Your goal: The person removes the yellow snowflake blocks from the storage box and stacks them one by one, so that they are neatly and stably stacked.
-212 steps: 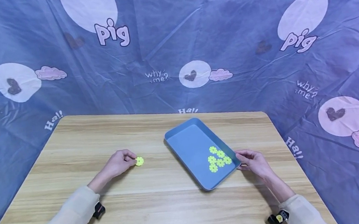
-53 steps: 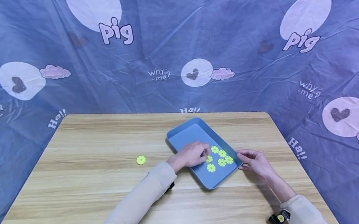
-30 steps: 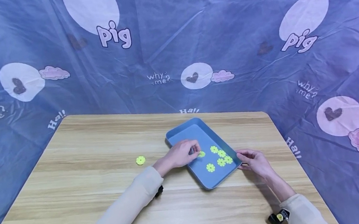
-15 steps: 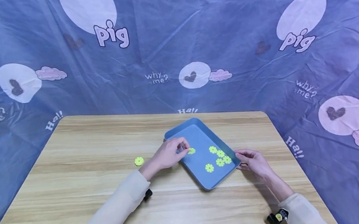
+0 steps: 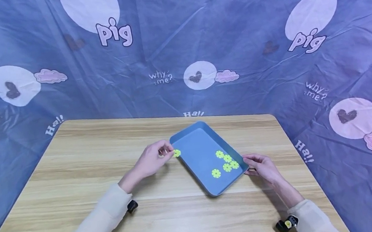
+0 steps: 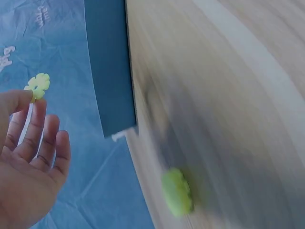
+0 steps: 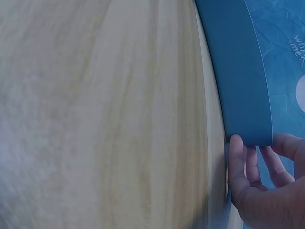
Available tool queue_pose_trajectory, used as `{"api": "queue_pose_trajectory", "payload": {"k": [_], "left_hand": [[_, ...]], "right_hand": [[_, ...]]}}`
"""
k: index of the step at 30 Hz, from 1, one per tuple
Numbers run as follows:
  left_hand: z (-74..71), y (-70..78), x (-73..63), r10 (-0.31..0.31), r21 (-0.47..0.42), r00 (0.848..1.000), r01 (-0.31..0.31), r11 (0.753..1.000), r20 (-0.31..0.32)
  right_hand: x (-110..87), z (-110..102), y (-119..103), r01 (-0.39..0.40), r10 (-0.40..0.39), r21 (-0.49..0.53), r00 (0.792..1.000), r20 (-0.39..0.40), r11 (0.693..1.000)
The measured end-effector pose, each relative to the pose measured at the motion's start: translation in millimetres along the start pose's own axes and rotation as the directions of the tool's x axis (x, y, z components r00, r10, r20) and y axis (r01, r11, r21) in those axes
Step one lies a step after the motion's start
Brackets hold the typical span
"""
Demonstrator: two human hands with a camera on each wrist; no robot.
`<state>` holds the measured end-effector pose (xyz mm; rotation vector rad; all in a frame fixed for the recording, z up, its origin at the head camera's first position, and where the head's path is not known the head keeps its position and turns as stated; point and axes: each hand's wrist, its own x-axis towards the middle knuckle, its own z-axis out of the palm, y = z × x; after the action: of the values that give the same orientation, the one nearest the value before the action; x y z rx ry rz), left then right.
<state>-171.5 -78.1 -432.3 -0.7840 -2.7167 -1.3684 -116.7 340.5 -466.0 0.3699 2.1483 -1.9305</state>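
My left hand (image 5: 149,160) pinches a yellow-green snowflake disc (image 5: 176,153) between thumb and fingertips, held over the left rim of the blue tray (image 5: 193,146). The left wrist view shows the notched edge of that pinched disc (image 6: 38,86) clearly. Several matching discs (image 5: 216,173) lie flat in the tray's near right part. At the tray's right corner, my right hand (image 5: 262,166) grips the wall; its thumb and fingers close around that corner in the right wrist view. What looks like a small stack of discs (image 6: 177,192) stands on the table, hidden by my left hand in the head view.
The wooden table (image 5: 191,222) carries the tray, which lies at an angle right of centre. A blue printed cloth (image 5: 149,39) hangs behind and beside the table. Each wrist wears a small black camera (image 5: 132,206).
Earlier my left hand was at the disc on the table, then in the tray. It took a disc there and has carried it left to the rim. My right hand has stayed at the corner.
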Motion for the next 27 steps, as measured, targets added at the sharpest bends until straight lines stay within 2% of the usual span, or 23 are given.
{"api": "queue_pose_trajectory", "payload": {"k": [10,14,17,22,27], "left_hand": [[-27.0,-21.9,-24.2,-0.088,-0.065,0.991,0.081,0.995,-0.102],[-35.2,-32.0,-33.3,-0.13,-0.076,0.984,0.121,0.99,-0.121],[-40.6,-37.9,-38.7,-0.173,-0.095,0.979,0.163,0.982,-0.109],[-47.9,-44.5,-44.8,-0.262,-0.123,0.962,0.251,0.96,-0.077],[-53.7,-52.5,-50.0,-0.322,-0.133,0.946,0.315,0.94,-0.035]], "right_hand": [[-2.8,0,0,0.018,-0.019,0.029,1.0,0.02,0.999],[-2.8,-1,2,0.025,-0.026,0.033,0.999,0.025,0.999],[-1.7,-1,4,0.023,-0.024,0.036,0.999,0.024,0.999],[0.1,-2,7,0.02,-0.02,0.034,1.0,0.019,0.999],[-1.2,-4,6,0.028,-0.028,0.02,0.999,0.021,0.999]]}}
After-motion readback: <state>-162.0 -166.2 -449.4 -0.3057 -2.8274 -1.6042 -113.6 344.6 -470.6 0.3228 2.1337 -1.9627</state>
